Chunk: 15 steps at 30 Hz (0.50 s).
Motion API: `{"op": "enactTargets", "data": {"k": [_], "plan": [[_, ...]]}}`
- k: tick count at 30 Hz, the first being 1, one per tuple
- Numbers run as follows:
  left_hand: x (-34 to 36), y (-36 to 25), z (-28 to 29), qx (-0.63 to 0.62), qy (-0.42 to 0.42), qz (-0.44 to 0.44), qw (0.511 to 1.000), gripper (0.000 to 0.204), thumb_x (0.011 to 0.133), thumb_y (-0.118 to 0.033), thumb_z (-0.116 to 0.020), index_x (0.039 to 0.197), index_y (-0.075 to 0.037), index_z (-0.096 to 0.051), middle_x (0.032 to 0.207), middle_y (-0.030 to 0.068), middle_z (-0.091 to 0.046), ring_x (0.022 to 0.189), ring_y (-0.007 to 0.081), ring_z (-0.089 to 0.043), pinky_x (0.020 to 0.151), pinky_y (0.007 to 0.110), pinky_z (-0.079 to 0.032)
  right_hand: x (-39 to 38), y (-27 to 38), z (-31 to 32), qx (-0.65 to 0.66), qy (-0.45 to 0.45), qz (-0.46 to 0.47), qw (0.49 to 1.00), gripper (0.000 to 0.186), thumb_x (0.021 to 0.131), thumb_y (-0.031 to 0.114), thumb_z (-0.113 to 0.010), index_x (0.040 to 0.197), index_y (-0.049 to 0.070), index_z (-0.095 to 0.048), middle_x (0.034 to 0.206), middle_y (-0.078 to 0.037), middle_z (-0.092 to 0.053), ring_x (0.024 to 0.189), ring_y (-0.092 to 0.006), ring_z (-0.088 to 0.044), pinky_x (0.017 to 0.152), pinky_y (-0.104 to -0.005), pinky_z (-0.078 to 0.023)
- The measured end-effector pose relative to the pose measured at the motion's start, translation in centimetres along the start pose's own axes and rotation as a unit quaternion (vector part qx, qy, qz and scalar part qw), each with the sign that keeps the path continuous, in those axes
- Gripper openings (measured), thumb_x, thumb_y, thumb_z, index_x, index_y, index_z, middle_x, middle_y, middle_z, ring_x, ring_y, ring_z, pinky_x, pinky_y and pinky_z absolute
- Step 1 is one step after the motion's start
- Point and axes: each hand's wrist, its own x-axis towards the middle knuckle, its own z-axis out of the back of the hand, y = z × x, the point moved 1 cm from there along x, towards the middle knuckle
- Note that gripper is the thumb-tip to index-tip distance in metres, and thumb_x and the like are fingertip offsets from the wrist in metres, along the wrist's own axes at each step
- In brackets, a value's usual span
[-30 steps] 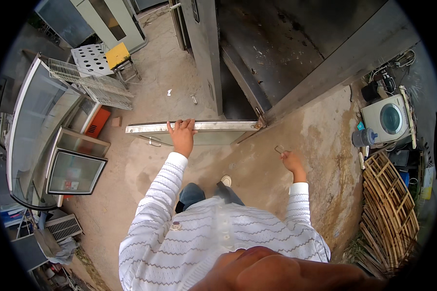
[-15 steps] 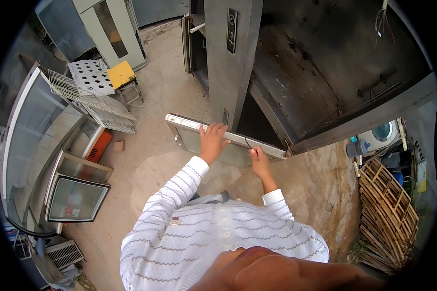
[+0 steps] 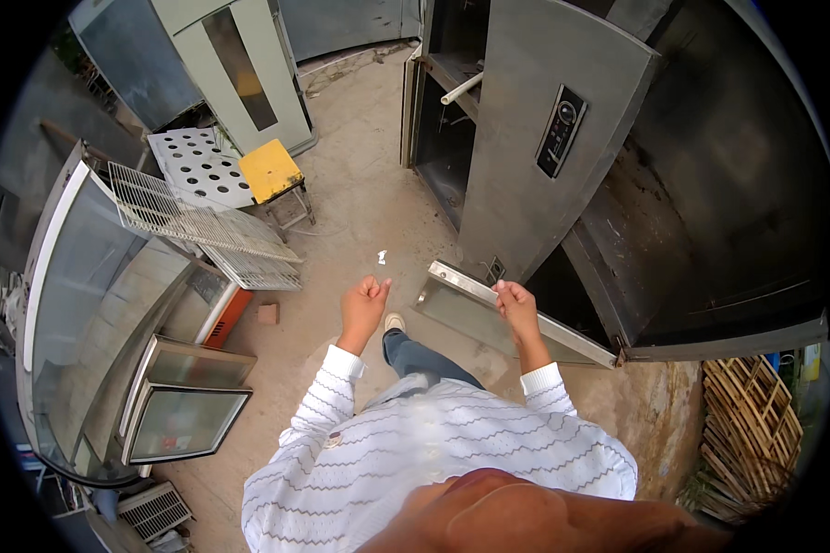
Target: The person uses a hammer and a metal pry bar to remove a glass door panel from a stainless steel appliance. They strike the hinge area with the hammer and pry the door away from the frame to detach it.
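Note:
My left hand is raised over the floor, left of the low glass-panelled metal door, its fingers curled; whether they hold anything is unclear. My right hand is closed at that door's top rail; contact and its contents are hard to make out. The door is hinged low on a large stainless-steel cabinet and hangs open. The cabinet's front bears a dark control panel, and a white tube sticks out on its left side.
Glass panels, wire racks, a perforated sheet and a yellow stool line the left. A brick and white scrap lie on the floor. Bamboo slats lean at right; a pale cabinet stands behind.
My left hand has left the door's rail and curled. My right hand rose to the rail; the bent wire it held earlier is no longer distinguishable. My view has turned, bringing a foot forward into sight.

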Motion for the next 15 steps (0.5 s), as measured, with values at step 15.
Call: {"op": "enactTargets", "data": {"k": [15], "plan": [[20.3,9.9,15.8,0.001,-0.110,0.068,0.992,0.051,0.088,-0.015,-0.073,0.065,-0.010,-0.028,0.060,-0.0041,-0.029,0.060,0.0073,-0.024,0.049,0.026,-0.025,25.0,13.9,-21.6,0.218,0.028,-0.005,0.976,0.018,0.098,0.021,-0.059,0.107,0.007,-0.063,0.086,0.002,-0.063,0.074,-0.0044,-0.057,0.064,-0.0184,-0.047]]}}
